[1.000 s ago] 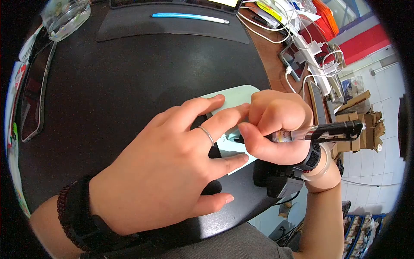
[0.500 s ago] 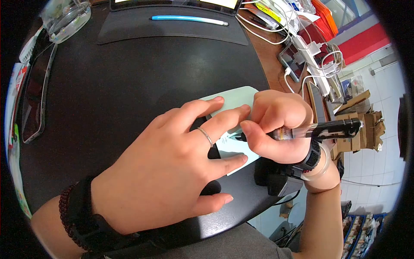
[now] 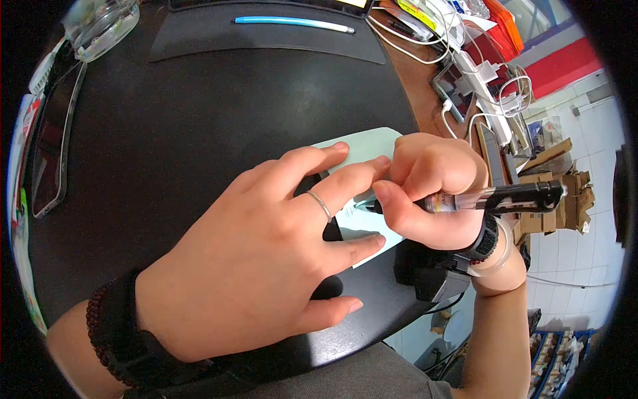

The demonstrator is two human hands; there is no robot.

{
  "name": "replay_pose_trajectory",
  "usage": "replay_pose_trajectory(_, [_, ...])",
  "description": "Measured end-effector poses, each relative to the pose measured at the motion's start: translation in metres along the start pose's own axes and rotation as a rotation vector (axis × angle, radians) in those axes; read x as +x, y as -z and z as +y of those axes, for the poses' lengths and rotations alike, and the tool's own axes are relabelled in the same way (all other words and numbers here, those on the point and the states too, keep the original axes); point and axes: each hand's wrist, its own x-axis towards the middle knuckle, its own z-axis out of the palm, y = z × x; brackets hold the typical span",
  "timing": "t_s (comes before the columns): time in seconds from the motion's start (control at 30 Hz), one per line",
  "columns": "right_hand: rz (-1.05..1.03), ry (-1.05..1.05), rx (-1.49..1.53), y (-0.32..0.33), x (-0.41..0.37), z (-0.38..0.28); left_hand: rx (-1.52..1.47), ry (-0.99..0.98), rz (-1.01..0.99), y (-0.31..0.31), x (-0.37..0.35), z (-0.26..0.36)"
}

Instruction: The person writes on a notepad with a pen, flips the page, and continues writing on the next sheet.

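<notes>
My left hand (image 3: 266,246) lies spread on a pale green paper (image 3: 372,143), with its fingertips resting on the sheet. A ring is on one finger. My right hand (image 3: 435,193) is closed round a black and clear pen (image 3: 495,199), whose tip points down at the paper between my left fingers. Small dark writing shows on the paper near the tip. The paper's middle is partly hidden by both hands.
On the black desk mat (image 3: 199,120) a phone (image 3: 58,139) lies at the left, near a glass container (image 3: 106,33). A blue stylus (image 3: 292,25) rests at the back. Right of it are white cables, a power strip (image 3: 482,93) and cardboard boxes (image 3: 565,199).
Both hands stay in nearly the same pose, with the pen still held. The paper and my right hand appear slightly higher and further right; the view has shifted a little.
</notes>
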Motion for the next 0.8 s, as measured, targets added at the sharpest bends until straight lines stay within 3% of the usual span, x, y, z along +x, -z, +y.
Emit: replay_pose_trajectory(0.8, [0.009, 0.008, 0.003, 0.0016, 0.0002, 0.0007, -0.002, -0.016, 0.011, -0.0008, -0.0010, -0.0013])
